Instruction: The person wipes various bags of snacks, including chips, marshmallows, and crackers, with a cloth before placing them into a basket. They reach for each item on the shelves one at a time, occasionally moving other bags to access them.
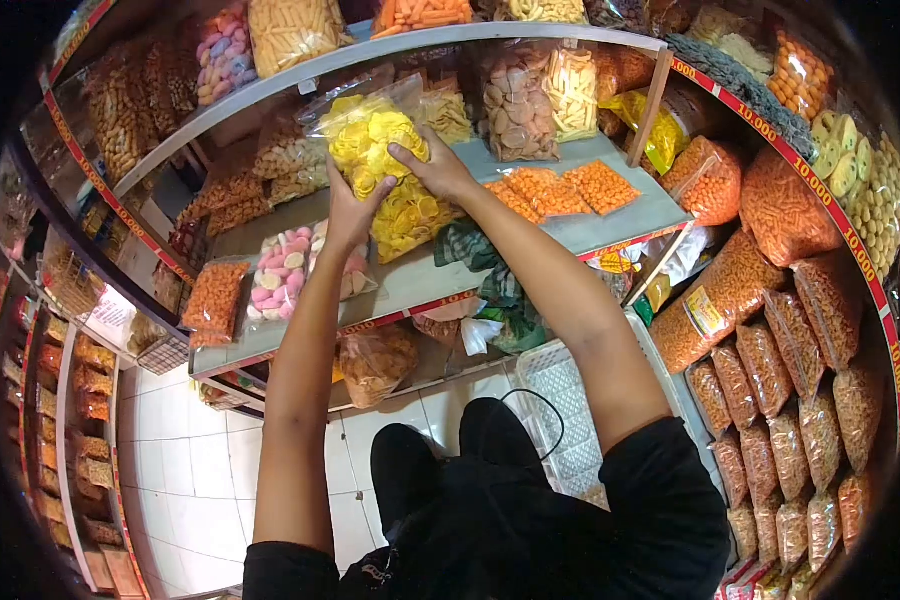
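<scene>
Both my hands are closed around a clear plastic bag of yellow chips (370, 130), raised over the middle shelf (410, 290). My left hand (355, 208) grips its lower left side, and my right hand (432, 170) grips its right side, thumb across the front. Just below, a second bag of yellow chips (408, 222) rests on the shelf. Left of it lie bags of pink and white sweets (282, 272), partly behind my left forearm. Small bags of orange snacks (600, 187) sit to the right, beyond my right forearm.
An upper shelf edge (390, 50) crosses above my hands. Large snack bags (705, 310) are stacked on the right. A dark cloth (470, 248) hangs at the shelf front. Below it, a white plastic crate (560, 400) stands on the tiled floor (205, 470).
</scene>
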Motion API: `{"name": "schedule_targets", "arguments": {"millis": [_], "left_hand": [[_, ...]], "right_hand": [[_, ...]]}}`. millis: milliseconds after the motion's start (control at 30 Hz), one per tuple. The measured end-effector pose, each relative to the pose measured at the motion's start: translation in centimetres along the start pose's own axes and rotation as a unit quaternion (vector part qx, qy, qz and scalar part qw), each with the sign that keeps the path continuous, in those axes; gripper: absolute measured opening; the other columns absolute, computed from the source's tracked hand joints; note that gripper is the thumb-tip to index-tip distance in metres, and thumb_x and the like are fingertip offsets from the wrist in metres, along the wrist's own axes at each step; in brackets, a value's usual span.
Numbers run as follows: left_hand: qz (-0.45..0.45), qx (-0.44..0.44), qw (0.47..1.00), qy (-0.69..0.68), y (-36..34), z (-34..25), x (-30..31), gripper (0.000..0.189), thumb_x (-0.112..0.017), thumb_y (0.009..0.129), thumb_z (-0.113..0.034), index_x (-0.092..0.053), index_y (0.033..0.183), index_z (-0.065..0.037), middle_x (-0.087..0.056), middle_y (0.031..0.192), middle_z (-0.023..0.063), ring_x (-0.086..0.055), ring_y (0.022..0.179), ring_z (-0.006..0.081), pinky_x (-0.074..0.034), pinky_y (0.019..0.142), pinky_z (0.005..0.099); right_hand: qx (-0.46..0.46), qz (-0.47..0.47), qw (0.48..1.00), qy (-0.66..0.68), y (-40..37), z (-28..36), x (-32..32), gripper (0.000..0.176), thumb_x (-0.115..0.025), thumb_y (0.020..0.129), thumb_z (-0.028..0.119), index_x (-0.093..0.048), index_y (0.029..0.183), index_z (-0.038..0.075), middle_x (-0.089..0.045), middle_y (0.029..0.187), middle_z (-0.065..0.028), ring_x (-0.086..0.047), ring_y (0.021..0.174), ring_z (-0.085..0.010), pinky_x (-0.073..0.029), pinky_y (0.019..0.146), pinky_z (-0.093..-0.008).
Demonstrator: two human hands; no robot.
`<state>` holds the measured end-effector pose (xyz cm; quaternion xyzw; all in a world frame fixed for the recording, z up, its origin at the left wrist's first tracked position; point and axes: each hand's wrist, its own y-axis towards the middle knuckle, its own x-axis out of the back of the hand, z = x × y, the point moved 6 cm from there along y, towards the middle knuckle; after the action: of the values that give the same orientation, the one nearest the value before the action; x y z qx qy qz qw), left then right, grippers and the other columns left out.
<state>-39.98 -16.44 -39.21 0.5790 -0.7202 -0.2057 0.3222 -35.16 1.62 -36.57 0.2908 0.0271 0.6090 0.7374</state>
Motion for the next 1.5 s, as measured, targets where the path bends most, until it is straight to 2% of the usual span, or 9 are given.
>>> {"name": "schedule_targets", "arguments": {"millis": [100, 333, 433, 600, 867, 1133, 1300, 1433, 1500], "left_hand": [[-0.041, -0.037, 0.998, -0.030, -1.3, -5.4, 0.7, 0.103, -0.080, 0.084, -0.039, -0.016, 0.152, 0.003, -0.045, 0.142, 0.0229, -0.050, 0.127, 0.0299, -0.042, 0.107, 0.0396], [0.042, 0.215, 0.903, -0.371, -6.1, -11.2, 1.0, 0.079, -0.056, 0.096, -0.058, -0.033, 0.147, -0.002, -0.053, 0.138, 0.0178, -0.059, 0.122, 0.0263, -0.051, 0.100, 0.0381], [0.068, 0.202, 0.902, -0.375, -9.2, -15.1, 0.4, 0.074, -0.056, 0.097, -0.053, -0.033, 0.147, -0.003, -0.054, 0.137, 0.0167, -0.062, 0.119, 0.0264, -0.055, 0.097, 0.0394], [0.111, 0.201, 0.916, -0.328, -13.4, -18.3, -3.5, 0.087, -0.066, 0.093, -0.048, -0.018, 0.151, -0.003, -0.048, 0.140, 0.0183, -0.054, 0.125, 0.0281, -0.051, 0.099, 0.0375], [0.322, 0.166, 0.914, -0.182, -25.2, -20.5, -19.9, 0.100, -0.067, 0.090, -0.056, -0.016, 0.149, 0.005, -0.044, 0.143, 0.0246, -0.046, 0.133, 0.0308, -0.037, 0.111, 0.0397], [0.518, 0.086, 0.823, -0.216, -31.5, -14.3, -34.6, 0.133, -0.090, 0.074, -0.034, 0.010, 0.155, 0.002, -0.033, 0.154, 0.0245, -0.038, 0.142, 0.0322, -0.032, 0.117, 0.0404], [0.590, 0.210, 0.739, -0.247, -34.8, -6.7, -38.3, 0.111, -0.094, 0.069, -0.027, -0.026, 0.155, -0.008, -0.043, 0.150, 0.0109, -0.044, 0.138, 0.0273, -0.040, 0.112, 0.0395], [0.590, 0.256, 0.718, -0.264, -38.7, -1.3, -39.4, 0.091, -0.085, 0.080, -0.032, -0.033, 0.151, -0.011, -0.052, 0.142, 0.0062, -0.053, 0.127, 0.0220, -0.045, 0.103, 0.0396], [0.573, 0.414, 0.661, -0.253, -40.7, -0.3, -38.6, 0.075, -0.081, 0.085, -0.029, -0.041, 0.145, -0.011, -0.057, 0.136, 0.0042, -0.055, 0.123, 0.0199, -0.046, 0.101, 0.0369]], "right_hand": [[0.041, 0.008, 0.999, -0.027, -0.1, 3.4, 0.8, 0.104, -0.056, 0.087, 0.073, -0.031, 0.152, -0.005, -0.044, 0.149, -0.0264, -0.043, 0.140, -0.0329, -0.033, 0.114, -0.0386], [-0.002, 0.128, 0.992, -0.012, -4.2, 9.8, 2.8, 0.123, -0.054, 0.076, 0.087, -0.028, 0.153, -0.005, -0.038, 0.151, -0.0329, -0.041, 0.140, -0.0393, -0.035, 0.114, -0.0461], [-0.080, 0.094, 0.990, 0.069, -9.1, 10.7, 4.6, 0.132, -0.061, 0.073, 0.085, -0.019, 0.153, -0.010, -0.032, 0.155, -0.0308, -0.034, 0.145, -0.0356, -0.030, 0.117, -0.0435], [-0.025, 0.105, 0.990, 0.093, -18.0, 9.0, 7.9, 0.128, -0.076, 0.075, 0.069, -0.009, 0.158, -0.002, -0.029, 0.156, -0.0278, -0.030, 0.147, -0.0341, -0.023, 0.120, -0.0390], [-0.149, -0.032, 0.984, 0.088, -39.3, 2.1, 19.6, 0.114, -0.079, 0.082, 0.046, -0.009, 0.159, 0.000, -0.021, 0.162, -0.0223, -0.017, 0.151, -0.0288, -0.014, 0.123, -0.0367], [-0.204, -0.118, 0.972, 0.002, -51.5, -8.2, 25.3, 0.131, -0.090, 0.071, 0.034, 0.002, 0.159, 0.002, -0.024, 0.161, -0.0191, -0.023, 0.149, -0.0273, -0.021, 0.121, -0.0375], [-0.169, -0.085, 0.975, -0.121, -50.7, -11.9, 25.0, 0.137, -0.097, 0.059, 0.035, -0.008, 0.157, -0.001, -0.031, 0.156, -0.0241, -0.031, 0.146, -0.0327, -0.024, 0.121, -0.0400], [-0.225, -0.036, 0.965, -0.130, -49.9, -14.6, 24.0, 0.133, -0.095, 0.060, 0.038, -0.013, 0.156, -0.002, -0.032, 0.155, -0.0259, -0.030, 0.146, -0.0343, -0.025, 0.121, -0.0412], [-0.250, -0.034, 0.958, -0.139, -50.6, -18.1, 23.1, 0.132, -0.095, 0.061, 0.039, -0.013, 0.156, -0.002, -0.034, 0.154, -0.0263, -0.031, 0.145, -0.0354, -0.026, 0.120, -0.0416]]}}
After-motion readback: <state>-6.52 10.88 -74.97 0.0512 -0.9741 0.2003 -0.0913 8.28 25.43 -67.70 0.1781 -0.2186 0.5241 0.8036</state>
